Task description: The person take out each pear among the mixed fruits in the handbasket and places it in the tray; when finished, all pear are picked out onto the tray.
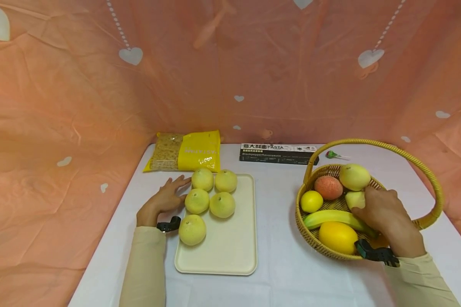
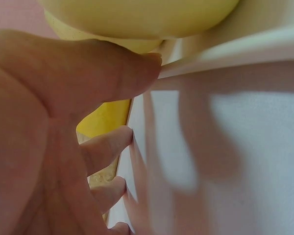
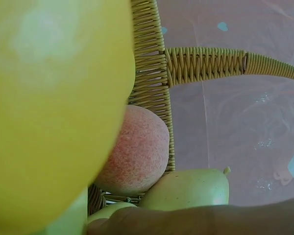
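Observation:
My left hand point(image 1: 165, 198) rests at the left edge of the cream tray point(image 1: 230, 251), fingers spread on the cloth and thumb against the rim. Several round, pale yellow melon-like fruits point(image 1: 192, 230) lie on the tray's left and upper part. My right hand point(image 1: 382, 209) reaches into the wicker basket point(image 1: 311, 241), thumb and fingers around a pale yellow fruit point(image 1: 354, 199) that they partly hide. About it in the basket lie another pale yellow fruit point(image 1: 354, 177), a peach point(image 3: 137, 152), a lemon point(image 1: 311, 201), a banana point(image 1: 332, 216) and a yellow mango-like fruit point(image 1: 338, 237).
Behind the tray lies a yellow bag of pasta point(image 1: 199, 151). A black and white pasta box point(image 1: 278, 154) and a small red flower bud point(image 1: 332, 154) lie at the back. The basket's tall handle point(image 1: 418, 160) arches over its right side.

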Available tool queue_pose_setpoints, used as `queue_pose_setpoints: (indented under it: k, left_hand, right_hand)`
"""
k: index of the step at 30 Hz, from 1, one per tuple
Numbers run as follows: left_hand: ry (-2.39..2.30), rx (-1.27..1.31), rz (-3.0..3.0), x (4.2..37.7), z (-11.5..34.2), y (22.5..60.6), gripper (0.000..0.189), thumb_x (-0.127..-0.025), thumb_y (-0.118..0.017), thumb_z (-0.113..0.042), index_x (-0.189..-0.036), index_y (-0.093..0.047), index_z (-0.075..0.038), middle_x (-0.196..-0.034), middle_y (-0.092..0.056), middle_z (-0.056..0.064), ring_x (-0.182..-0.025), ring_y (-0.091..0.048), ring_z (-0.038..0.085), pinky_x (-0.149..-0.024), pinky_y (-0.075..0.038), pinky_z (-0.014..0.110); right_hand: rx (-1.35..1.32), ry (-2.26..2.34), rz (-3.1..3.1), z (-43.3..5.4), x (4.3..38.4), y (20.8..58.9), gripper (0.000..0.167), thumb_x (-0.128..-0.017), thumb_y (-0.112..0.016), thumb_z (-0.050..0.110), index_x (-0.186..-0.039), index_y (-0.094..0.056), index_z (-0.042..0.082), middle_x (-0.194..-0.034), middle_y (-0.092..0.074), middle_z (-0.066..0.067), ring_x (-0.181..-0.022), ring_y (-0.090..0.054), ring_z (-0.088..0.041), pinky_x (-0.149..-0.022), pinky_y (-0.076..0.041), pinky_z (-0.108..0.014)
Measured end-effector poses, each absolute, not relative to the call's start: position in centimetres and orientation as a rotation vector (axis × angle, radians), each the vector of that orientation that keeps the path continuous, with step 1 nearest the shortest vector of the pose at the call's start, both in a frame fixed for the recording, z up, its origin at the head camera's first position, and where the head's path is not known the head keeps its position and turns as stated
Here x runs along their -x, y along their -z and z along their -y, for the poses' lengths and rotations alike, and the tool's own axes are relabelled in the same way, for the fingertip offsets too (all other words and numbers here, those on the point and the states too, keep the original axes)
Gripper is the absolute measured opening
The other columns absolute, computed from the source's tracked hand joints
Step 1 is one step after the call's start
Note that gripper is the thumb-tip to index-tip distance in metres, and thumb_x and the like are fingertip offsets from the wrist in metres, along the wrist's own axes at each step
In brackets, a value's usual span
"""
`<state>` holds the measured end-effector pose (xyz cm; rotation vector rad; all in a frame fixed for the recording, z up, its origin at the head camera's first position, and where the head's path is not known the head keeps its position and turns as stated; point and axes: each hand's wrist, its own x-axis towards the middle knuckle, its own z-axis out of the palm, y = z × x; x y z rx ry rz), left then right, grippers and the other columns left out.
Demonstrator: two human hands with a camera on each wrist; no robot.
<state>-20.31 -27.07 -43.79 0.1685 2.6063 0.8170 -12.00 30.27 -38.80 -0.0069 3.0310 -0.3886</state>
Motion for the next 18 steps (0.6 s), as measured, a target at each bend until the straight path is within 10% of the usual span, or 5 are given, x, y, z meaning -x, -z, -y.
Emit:
queue_pose_setpoints:
  k: [7, 18]
  left_hand:
    - [-0.831, -0.162, -2.606, 20.3, 27.1, 43.9, 0.068, -0.107, -0.062, -0.019, -0.172, -0.039, -0.018, -0.183, -0.013, 0.022, -0.167, 0.006, 0.056, -0.130, 0.006, 0.078]
    - [-0.844, -0.126, -2.603, 20.3, 27.1, 44.0, 0.071, -0.106, -0.061, -0.019, -0.173, -0.037, -0.020, -0.184, -0.015, 0.019, -0.168, 0.007, 0.053, -0.129, 0.006, 0.079]
  right_hand:
    - [-0.019, 0.386, -3.041, -29.9, 11.6, 38.1, 0.068, -0.084, -0.085, 0.025, -0.120, -0.054, -0.024, -0.097, -0.050, -0.040, -0.080, -0.056, -0.051, -0.068, -0.051, -0.062]
    - [0.105, 0.320, -3.032, -29.2, 10.2, 36.3, 0.061, -0.073, -0.090, 0.023, -0.107, -0.059, -0.017, -0.081, -0.063, -0.024, -0.072, -0.057, -0.040, -0.061, -0.052, -0.055]
